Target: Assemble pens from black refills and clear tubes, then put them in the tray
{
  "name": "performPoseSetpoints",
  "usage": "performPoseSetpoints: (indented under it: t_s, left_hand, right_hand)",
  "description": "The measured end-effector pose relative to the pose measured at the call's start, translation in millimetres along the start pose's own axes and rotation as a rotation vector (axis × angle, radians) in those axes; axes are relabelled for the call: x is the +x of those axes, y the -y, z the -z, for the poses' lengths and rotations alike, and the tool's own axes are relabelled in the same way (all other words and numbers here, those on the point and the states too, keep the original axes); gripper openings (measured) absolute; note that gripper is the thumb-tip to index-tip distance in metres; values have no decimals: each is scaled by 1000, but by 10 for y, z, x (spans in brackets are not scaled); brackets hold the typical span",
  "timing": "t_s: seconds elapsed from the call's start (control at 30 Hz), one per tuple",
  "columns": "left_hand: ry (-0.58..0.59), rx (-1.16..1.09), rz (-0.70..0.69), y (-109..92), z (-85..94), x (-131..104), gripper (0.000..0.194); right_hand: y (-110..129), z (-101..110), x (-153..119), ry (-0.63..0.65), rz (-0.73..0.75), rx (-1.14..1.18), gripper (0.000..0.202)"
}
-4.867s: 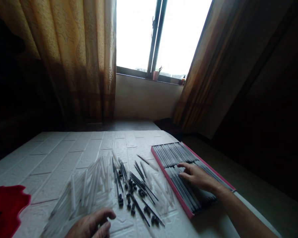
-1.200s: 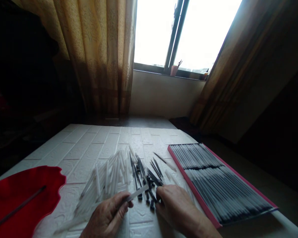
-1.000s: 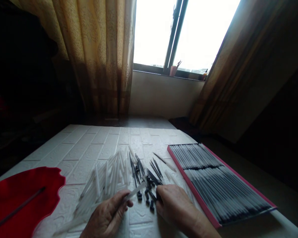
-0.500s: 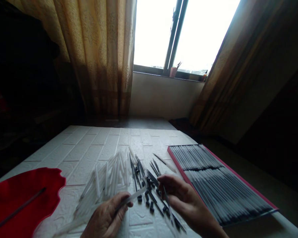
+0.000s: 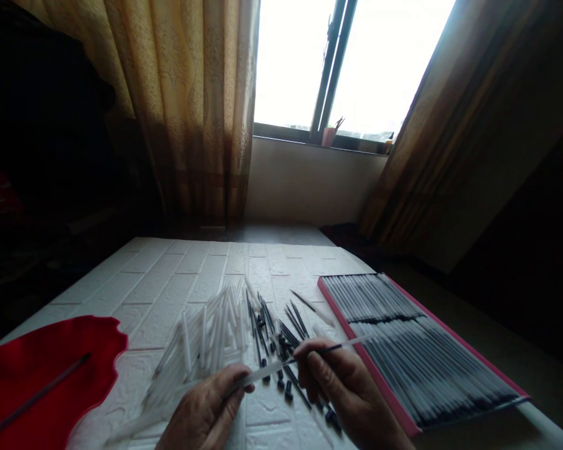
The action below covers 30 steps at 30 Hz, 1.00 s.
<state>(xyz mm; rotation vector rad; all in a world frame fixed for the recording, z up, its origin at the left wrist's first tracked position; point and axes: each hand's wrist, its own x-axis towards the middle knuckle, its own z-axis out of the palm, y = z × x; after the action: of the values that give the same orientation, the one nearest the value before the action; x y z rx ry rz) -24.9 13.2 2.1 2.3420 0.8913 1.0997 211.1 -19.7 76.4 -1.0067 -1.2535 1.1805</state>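
Note:
My left hand [image 5: 211, 406] pinches a clear plastic tube [image 5: 263, 373] whose free end points up and right. In my right hand [image 5: 333, 381] is a thin dark rod [image 5: 331, 348] with a pale end that sticks out to the right. The rod's left tip is at the mouth of the tube; whether it is inside I cannot tell. Left of my hands lies a pile of clear tubes [image 5: 216, 328]. Black rods [image 5: 297, 319] and small black caps [image 5: 288, 392] are scattered between and behind the hands.
A red-edged tray [image 5: 422, 350] filled with rows of dark and clear rods lies at the right. At the left is a red scalloped sheet [image 5: 51, 375] with one rod [image 5: 37, 394] on it. The white brick-patterned table [image 5: 154, 275] stands before a curtained window.
My right hand has turned its rod from hanging downward to nearly level, its tip now at the tube. My left hand has hardly moved.

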Motion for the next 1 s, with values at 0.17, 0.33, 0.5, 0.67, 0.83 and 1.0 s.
performPoseSetpoints:
  t_s: [0.17, 0.33, 0.5, 0.67, 0.83, 1.0]
  left_hand:
    - [13, 7, -23, -92, 15, 31, 32]
    - [2, -88, -12, -216, 43, 84, 22]
    - [-40, -137, -12, -169, 17, 74, 24]
    - [-18, -62, -5, -95, 2, 32, 26]
    - [-76, 101, -19, -58, -1, -8, 21]
    - [-69, 129, -27, -85, 32, 35, 16]
  right_hand:
    - [1, -53, 67, 167, -43, -132, 45]
    - [75, -83, 176, 353, -53, -319, 40]
    - [120, 33, 257, 261, 50, -659, 19]
    - [-11, 109, 154, 308, 9, -1084, 15]
    - [-250, 61, 80, 372, -90, -1334, 18]
    - [-280, 19, 86, 385, -66, -1405, 18]
